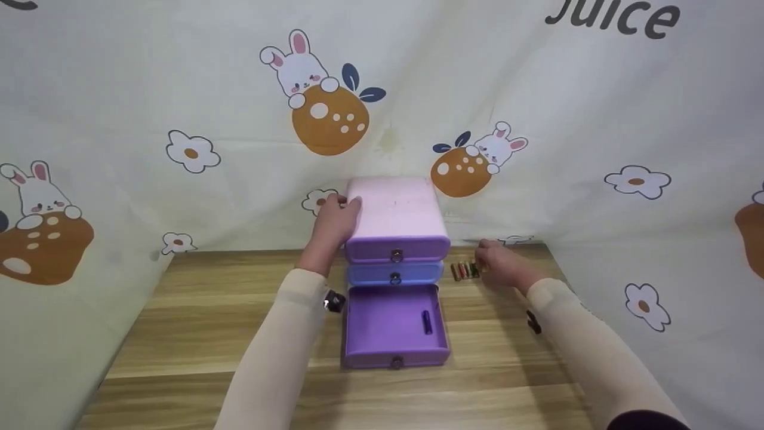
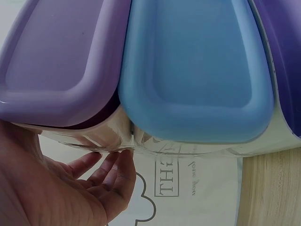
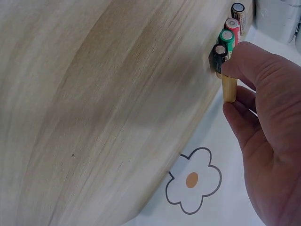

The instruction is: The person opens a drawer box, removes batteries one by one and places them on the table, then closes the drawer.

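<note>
A small drawer cabinet (image 1: 397, 209) with a pink top stands against the back cloth. Its purple bottom drawer (image 1: 376, 322) is pulled out, and a dark battery (image 1: 427, 322) lies in it. My left hand (image 1: 337, 221) rests against the cabinet's left side; in the left wrist view its fingertips (image 2: 126, 157) touch the side wall. To the right of the cabinet, my right hand (image 1: 504, 263) pinches a yellow battery (image 3: 229, 89) between thumb and fingers. Beside it stands a row of several batteries, among them a red one (image 3: 232, 26), a green one (image 3: 226, 40) and a black one (image 3: 219, 54).
The purple top drawer (image 1: 370, 251) and the blue middle drawer (image 1: 367, 275) are pushed in. Everything stands on a wood-grain table (image 1: 239, 340). Printed cloth (image 1: 227, 71) with rabbits and flowers hangs behind and along both sides.
</note>
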Tool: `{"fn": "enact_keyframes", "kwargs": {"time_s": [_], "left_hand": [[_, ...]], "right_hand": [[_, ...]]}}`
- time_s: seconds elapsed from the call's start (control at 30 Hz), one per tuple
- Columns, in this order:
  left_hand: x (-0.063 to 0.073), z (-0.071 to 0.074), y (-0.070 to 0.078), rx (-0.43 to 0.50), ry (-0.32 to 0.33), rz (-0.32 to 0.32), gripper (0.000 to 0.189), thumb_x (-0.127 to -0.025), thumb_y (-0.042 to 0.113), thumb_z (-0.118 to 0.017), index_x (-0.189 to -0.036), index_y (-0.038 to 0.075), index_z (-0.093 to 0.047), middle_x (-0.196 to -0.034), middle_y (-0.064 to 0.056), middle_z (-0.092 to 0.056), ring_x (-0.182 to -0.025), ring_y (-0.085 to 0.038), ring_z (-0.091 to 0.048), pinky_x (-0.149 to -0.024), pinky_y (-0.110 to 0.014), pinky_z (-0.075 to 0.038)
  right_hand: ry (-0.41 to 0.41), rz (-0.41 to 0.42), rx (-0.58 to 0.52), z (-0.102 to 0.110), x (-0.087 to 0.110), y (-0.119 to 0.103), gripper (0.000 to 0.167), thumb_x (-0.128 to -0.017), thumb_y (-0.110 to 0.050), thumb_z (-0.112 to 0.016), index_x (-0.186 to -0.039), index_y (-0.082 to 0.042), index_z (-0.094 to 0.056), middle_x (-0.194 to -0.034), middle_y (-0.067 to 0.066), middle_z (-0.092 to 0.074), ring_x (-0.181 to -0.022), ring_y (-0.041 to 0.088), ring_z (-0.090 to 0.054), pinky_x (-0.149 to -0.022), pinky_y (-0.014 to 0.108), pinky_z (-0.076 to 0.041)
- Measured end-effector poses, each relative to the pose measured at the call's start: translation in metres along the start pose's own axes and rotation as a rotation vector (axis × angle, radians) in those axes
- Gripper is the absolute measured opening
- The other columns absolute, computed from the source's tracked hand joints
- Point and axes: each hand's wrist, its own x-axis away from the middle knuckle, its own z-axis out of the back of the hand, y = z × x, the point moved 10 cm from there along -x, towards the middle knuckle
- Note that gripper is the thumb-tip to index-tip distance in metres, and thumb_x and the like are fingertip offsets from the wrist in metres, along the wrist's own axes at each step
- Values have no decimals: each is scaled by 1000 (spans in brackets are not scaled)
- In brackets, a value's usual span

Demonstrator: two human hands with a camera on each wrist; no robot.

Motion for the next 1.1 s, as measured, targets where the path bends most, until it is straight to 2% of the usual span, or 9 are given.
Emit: {"fn": "enact_keyframes", "kwargs": {"time_s": [0.37, 0.6, 0.9, 1.1], "left_hand": [[-2, -2, 2, 2, 3, -16, 71, -110, 53, -52, -156, 0, -49, -151, -22, -60, -143, -40, -55, -120, -52, -43], [-2, -1, 2, 1, 3, -28, 69, -111, 53, -51, -156, 1, -50, -151, -20, -61, -144, -38, -55, -121, -50, -43], [-1, 1, 2, -11, 19, -31, 68, -111, 53, -52, -153, 0, -51, -148, -21, -62, -142, -39, -56, -120, -51, -43], [-1, 2, 1, -14, 15, -28, 68, -111, 52, -52, -154, 0, -51, -149, -22, -62, -142, -39, -57, -119, -51, -44]], "right_hand": [[-89, -138, -60, -9, -1, 9, 32, -84, 10, -80, -109, -5, -66, -111, 8, -54, -98, 27, -58, -85, 48, -55], [-38, -68, -41, -7, -1, 2, 33, -77, 16, -78, -100, -2, -63, -104, 8, -52, -91, 26, -56, -80, 48, -53], [-7, -58, -30, -9, -3, 2, 32, -76, 15, -80, -99, 0, -64, -103, 9, -53, -91, 27, -57, -83, 51, -55], [-39, -75, -18, -13, -4, 4, 32, -79, 14, -80, -102, -1, -64, -107, 10, -54, -93, 27, -56, -85, 51, -54]]}}
